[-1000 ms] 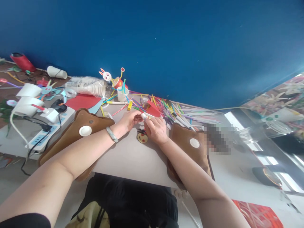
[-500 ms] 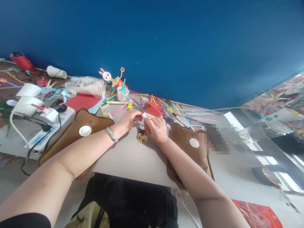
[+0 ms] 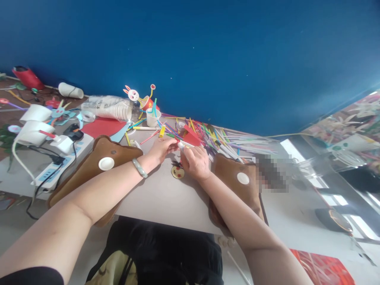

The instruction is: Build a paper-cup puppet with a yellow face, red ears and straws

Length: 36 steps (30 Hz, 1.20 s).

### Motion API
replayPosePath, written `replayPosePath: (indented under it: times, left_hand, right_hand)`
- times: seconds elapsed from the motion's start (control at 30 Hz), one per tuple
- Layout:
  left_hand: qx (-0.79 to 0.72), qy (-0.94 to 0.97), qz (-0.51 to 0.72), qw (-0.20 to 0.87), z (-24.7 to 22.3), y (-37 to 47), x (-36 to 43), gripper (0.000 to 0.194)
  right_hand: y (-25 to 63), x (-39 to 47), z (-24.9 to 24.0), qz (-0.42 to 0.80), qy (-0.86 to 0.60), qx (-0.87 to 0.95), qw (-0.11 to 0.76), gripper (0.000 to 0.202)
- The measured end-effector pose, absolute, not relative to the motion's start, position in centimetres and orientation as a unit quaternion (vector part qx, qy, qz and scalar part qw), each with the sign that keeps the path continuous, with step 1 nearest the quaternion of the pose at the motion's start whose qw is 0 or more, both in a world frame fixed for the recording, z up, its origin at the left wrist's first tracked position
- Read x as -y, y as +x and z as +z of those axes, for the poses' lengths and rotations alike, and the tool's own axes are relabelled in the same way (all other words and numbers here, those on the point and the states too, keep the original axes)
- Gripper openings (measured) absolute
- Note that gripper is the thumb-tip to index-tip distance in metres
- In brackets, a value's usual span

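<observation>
A small white thing (image 3: 181,145) sits mid-table, right between two hands: the right hand (image 3: 196,161) pinches it, fingers bent round, while the left hand (image 3: 162,151) curls its fingertips in just beside, and whether they grip anything, I can't tell. Straight below at six o'clock, a round face cutout (image 3: 177,171) lies on the table (image 3: 164,204). Red paper (image 3: 192,137) at two, a white cup (image 3: 153,118) with straws at ten, brown cushions at four (image 3: 229,174) and nine (image 3: 86,170), a power strip (image 3: 67,160) beyond the latter!
</observation>
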State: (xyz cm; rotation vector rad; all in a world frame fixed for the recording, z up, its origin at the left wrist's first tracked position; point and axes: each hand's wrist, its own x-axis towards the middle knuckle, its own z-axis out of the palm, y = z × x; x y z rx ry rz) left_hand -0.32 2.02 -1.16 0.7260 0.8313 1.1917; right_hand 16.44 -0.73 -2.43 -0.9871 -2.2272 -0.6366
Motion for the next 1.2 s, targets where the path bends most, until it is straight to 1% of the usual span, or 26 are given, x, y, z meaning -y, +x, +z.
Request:
replayPosePath:
  times: [0.17, 0.4, 0.63, 0.8, 0.9, 1.0, 1.1, 1.13, 1.2]
  left_hand:
    - [-0.388, 0.330, 0.539, 0.671, -1.3, -0.5, -2.2, 0.014]
    - [-0.357, 0.328, 0.528, 0.697, -1.5, -0.3, -2.2, 0.014]
    - [-0.372, 0.323, 0.541, 0.681, -1.4, -0.4, -2.2, 0.016]
    - [-0.366, 0.333, 0.525, 0.692, -1.2, -0.2, -2.0, 0.013]
    - [-0.376, 0.330, 0.535, 0.681, -1.2, -0.5, -2.2, 0.013]
    - [-0.390, 0.338, 0.544, 0.662, -1.3, -0.6, -2.4, 0.015]
    - [-0.395, 0.366, 0.536, 0.650, -1.7, -0.5, -2.4, 0.018]
    - [-0.395, 0.377, 0.535, 0.645, -1.9, -0.4, -2.4, 0.018]
    - [-0.393, 0.408, 0.536, 0.626, -2.1, -0.2, -2.3, 0.019]
  right_hand:
    - [16.6, 0.8, -2.6, -0.239, -0.382, 0.828, 0.333, 0.016]
    - [16.5, 0.6, -2.6, -0.233, -0.379, 0.841, 0.309, 0.016]
    - [16.7, 0.6, -2.8, -0.238, -0.383, 0.826, 0.338, 0.016]
    - [16.6, 0.6, -2.8, -0.206, -0.386, 0.842, 0.317, 0.017]
    - [16.7, 0.6, -2.9, -0.179, -0.393, 0.838, 0.335, 0.016]
    - [16.9, 0.6, -2.8, -0.123, -0.421, 0.796, 0.417, 0.022]
    - [17.0, 0.4, -2.4, -0.001, -0.451, 0.732, 0.510, 0.036]
    - [17.1, 0.3, -2.1, 0.046, -0.458, 0.715, 0.526, 0.037]
    - [17.2, 0.0, -1.5, 0.127, -0.472, 0.686, 0.539, 0.030]
